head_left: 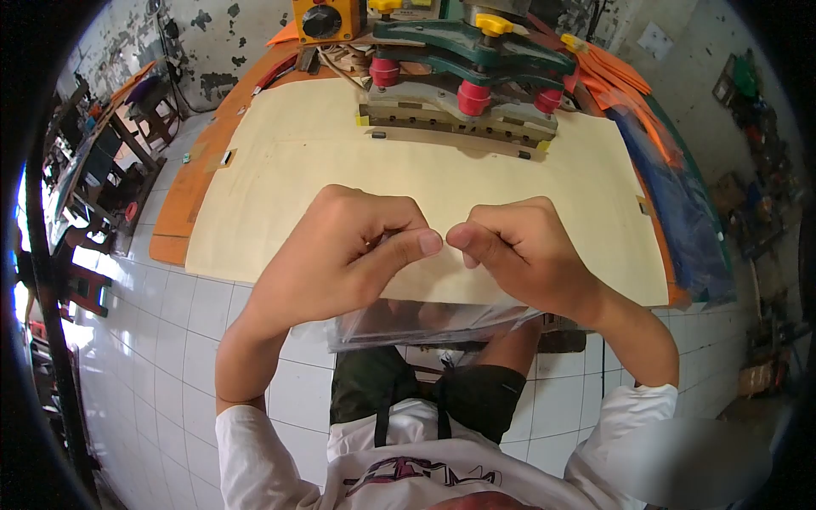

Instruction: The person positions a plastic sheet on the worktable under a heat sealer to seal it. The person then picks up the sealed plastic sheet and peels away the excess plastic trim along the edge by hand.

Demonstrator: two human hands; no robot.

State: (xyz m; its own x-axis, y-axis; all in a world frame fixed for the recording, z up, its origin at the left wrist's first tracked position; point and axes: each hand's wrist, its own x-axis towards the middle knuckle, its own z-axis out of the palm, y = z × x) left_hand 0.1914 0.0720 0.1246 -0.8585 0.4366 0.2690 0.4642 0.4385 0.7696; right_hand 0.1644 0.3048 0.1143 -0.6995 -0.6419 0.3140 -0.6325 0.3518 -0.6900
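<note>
Both hands are raised over the front part of a cream sheet (280, 170) on the table. My left hand (357, 246) has its fingers curled and the thumb pressed against them. Close to its right, my right hand (527, 251) is closed in the same way, with a small gap between the two thumb tips. Clear plastic film (425, 321) hangs below the hands at the table's front edge, over my lap. Whether the fingers pinch that film is too unclear to tell.
A green press with red knobs and a toothed metal bar (459, 123) stands at the back of the table. Left of it is a yellow control box (327, 19). Orange sheets (608, 72) and blue plastic (663, 195) lie along the right side.
</note>
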